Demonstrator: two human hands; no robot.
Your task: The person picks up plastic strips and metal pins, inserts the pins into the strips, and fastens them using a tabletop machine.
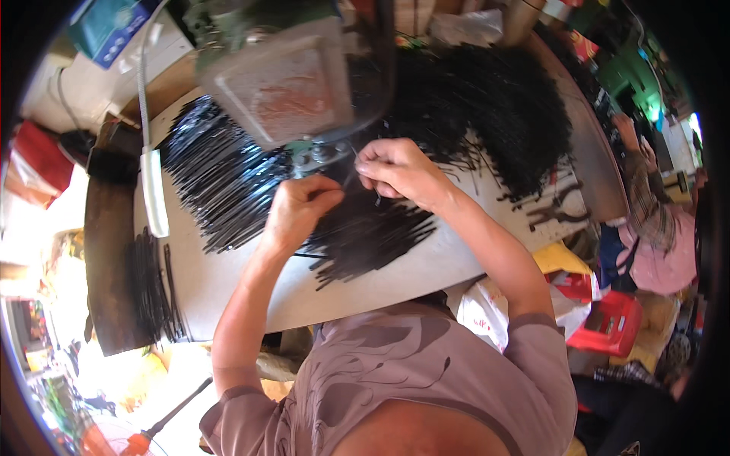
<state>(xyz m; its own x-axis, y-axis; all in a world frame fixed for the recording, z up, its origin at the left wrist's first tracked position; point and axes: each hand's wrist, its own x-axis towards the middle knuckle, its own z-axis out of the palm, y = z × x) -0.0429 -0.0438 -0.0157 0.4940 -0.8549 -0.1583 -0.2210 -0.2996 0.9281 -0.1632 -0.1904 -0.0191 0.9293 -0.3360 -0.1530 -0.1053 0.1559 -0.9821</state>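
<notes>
My left hand (300,211) is pinched, thumb against fingers, just in front of the machine's metal rollers or bolts (319,154). Whatever lies in that pinch is too small to make out. Level with it, my right hand (399,171) has its fingers curled together, and a thin, blurred strand seems to run at its fingertips. Under both hands lies a bundle of thin black rods (372,239). A wider row of glossy black rods (228,178) is to the left, and a large tangled black heap (502,106) fills the far right.
A machine head with a worn plate (277,83) hangs over the table (285,292). Pliers (559,213) lie at the right edge. A white lamp (153,194) hangs at left, near more black rods (152,289). A red stool (608,323) and another person (658,235) are at right.
</notes>
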